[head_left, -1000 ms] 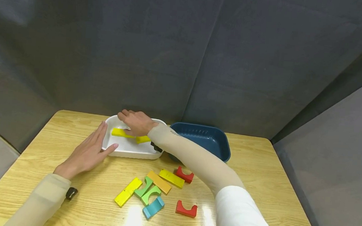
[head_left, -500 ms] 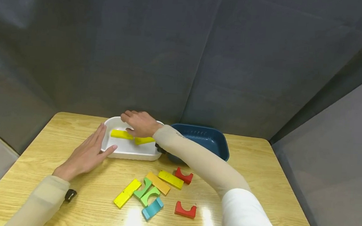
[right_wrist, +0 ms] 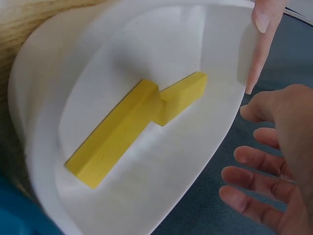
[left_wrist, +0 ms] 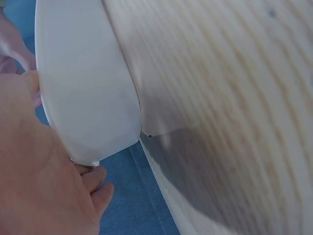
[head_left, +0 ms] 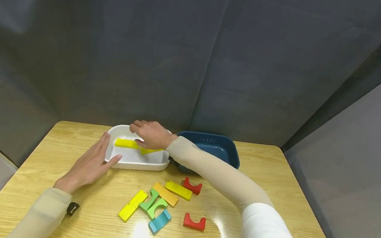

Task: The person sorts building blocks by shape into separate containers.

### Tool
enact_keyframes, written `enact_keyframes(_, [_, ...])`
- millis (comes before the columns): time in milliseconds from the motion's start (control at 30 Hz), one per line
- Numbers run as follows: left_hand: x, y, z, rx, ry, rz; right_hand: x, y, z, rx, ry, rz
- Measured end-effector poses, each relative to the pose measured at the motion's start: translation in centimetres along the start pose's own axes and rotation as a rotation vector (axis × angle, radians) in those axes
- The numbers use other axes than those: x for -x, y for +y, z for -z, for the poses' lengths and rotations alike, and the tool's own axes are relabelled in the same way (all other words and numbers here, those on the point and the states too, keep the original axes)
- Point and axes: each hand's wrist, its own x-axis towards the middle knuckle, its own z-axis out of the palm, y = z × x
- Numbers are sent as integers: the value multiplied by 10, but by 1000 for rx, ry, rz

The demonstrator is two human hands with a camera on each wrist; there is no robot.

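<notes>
My left hand [head_left: 87, 167] rests against the left end of the white tray [head_left: 138, 166], fingers straight along the rim and thumb at the front corner. Two yellow rectangular blocks lie inside: the left block [head_left: 125, 143], and the right block [head_left: 150, 152], partly behind my right hand [head_left: 152, 135] in the head view. That hand hovers over the tray's back right part, fingers loosely bent. In the right wrist view its fingers [right_wrist: 252, 178] are spread apart beside the rim and hold nothing; the near block [right_wrist: 115, 134] and far block [right_wrist: 183, 97] meet end to end at an angle.
A dark blue tray [head_left: 231, 150] stands right of the white one, partly behind my right forearm. In front lie yellow blocks [head_left: 132, 205], an orange block [head_left: 165, 194], green arches [head_left: 156, 208], a blue arch [head_left: 160, 221] and red arches [head_left: 194, 223]. A dark curtain [head_left: 148, 58] hangs behind the table.
My right hand has drawn a little to the right over the white tray, away from the left block. The left hand stays at the tray's end. The head view has shifted slightly.
</notes>
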Motion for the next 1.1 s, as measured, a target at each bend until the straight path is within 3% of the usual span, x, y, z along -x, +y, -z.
enact_keyframes(333, [-3,2,-1,8,6,-2,19,-6,9,35,5,1])
enact_keyframes(633, [-5,3,-2,6,8,-4,41,-8,9,68,83,44])
enact_keyframes(1100, [-7,1,-2,1,6,-6,81,-24,25,76,111,4])
